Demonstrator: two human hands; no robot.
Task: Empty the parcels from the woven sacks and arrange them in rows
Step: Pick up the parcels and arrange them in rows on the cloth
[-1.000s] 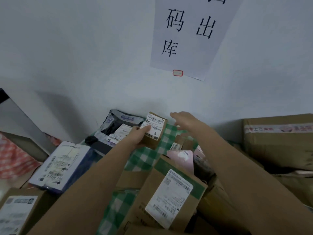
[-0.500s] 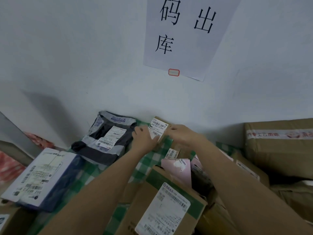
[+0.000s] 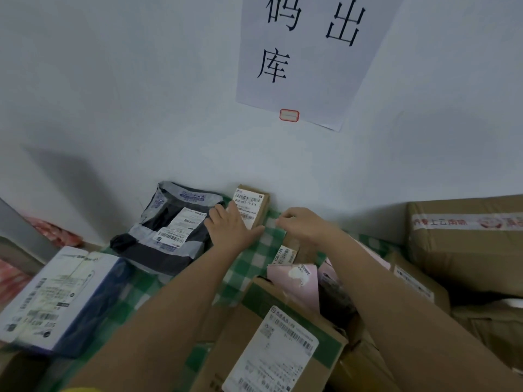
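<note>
A small brown cardboard parcel with a white label lies flat against the wall on the green checked cloth. My left hand rests on its near end with fingers straight. My right hand hovers just right of the parcel, fingers loosely curled, holding nothing. A grey and black plastic mailer lies to the left of the small parcel, also by the wall.
A white and blue box sits at left. A green-taped carton, a pink packet and other brown parcels pile up in front. A big taped carton stands at right. A paper sign hangs on the wall.
The small parcel went from held up in my left hand to lying flat by the wall. My right hand came to it, then drew back to the right.
</note>
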